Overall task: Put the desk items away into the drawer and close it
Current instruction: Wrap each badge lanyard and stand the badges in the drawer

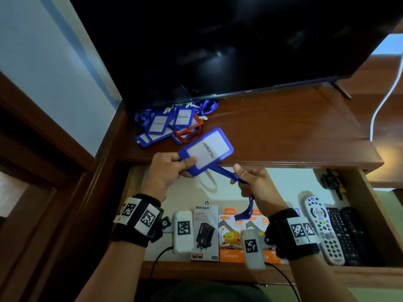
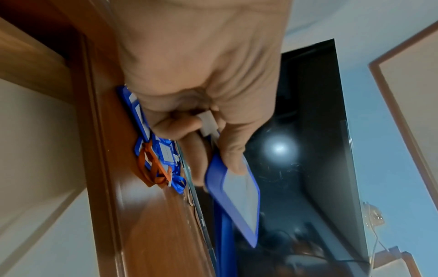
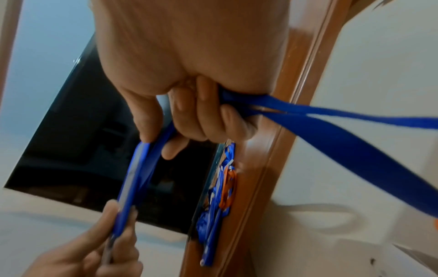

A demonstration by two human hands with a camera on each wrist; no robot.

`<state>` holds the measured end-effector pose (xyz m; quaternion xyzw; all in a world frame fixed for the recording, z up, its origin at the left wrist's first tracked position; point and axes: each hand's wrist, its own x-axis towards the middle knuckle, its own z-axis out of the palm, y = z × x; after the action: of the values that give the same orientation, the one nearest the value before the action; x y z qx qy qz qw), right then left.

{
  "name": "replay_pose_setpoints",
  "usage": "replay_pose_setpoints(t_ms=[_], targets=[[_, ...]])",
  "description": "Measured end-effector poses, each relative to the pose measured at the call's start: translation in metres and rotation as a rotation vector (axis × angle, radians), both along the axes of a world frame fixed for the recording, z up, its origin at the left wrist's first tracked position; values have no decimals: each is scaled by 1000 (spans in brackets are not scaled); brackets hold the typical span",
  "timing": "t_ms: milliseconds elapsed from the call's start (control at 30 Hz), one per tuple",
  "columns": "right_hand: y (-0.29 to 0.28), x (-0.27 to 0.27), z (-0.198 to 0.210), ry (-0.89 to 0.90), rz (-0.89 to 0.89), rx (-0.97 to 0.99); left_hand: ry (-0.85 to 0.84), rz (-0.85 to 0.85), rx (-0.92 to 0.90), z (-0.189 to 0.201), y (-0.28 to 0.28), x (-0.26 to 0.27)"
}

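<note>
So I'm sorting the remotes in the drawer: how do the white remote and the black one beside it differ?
The white remote has coloured buttons and a rounded top; the black remote is all dark with a squarer top. Both lie flat, side by side, lengthwise in the drawer.

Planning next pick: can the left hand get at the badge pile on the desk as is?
Probably not yet: the left hand pinches the blue badge holder. The badge pile lies uncovered just beyond it.

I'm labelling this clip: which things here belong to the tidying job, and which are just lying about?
Job:
- blue badge holder, pinched by left hand
- its lanyard, gripped by right hand
- badge pile on the desk
- open drawer

Lying about:
- TV
- white cable
</note>
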<state>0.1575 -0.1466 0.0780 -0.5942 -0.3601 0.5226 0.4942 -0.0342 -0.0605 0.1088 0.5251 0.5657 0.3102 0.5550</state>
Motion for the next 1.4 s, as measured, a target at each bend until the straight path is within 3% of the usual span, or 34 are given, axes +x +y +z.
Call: replay_pose_setpoints(t_ms=[167, 300, 433, 500, 567, 633, 700, 767, 900, 1033, 1233, 1400], targets=[[-2, -10, 0, -150, 138, -24, -42, 222, 121, -10, 7, -6], [1, -18, 22, -244, 333, -8, 191, 230, 256, -23, 5, -5], [13, -23, 43, -10, 321, 3, 470, -5, 448, -25, -5, 7], [22, -20, 48, 21, 259, 11, 536, -180, 465, -23, -9, 11], [29, -13, 52, -87, 209, 31, 588, -352, 444, -20, -11, 10], [33, -6, 58, -318, 197, 70, 634, -487, 399, -14, -9, 9], [34, 4, 62, -489, 227, 111, 575, -558, 317, -10, -7, 8], [36, 14, 63, -543, 229, 112, 443, -568, 212, -9, -4, 5], [42, 26, 45, -457, 233, 29, 161, -570, 89, -11, 2, -1], [43, 21, 15, -220, 277, -10, -94, -563, 49, -8, 2, 2], [44, -15, -19, 162, 187, -19, -240, -143, 109, -11, 0, 13], [49, -34, -15, 109, 237, -59, -232, 170, 115, -19, 6, 17]])
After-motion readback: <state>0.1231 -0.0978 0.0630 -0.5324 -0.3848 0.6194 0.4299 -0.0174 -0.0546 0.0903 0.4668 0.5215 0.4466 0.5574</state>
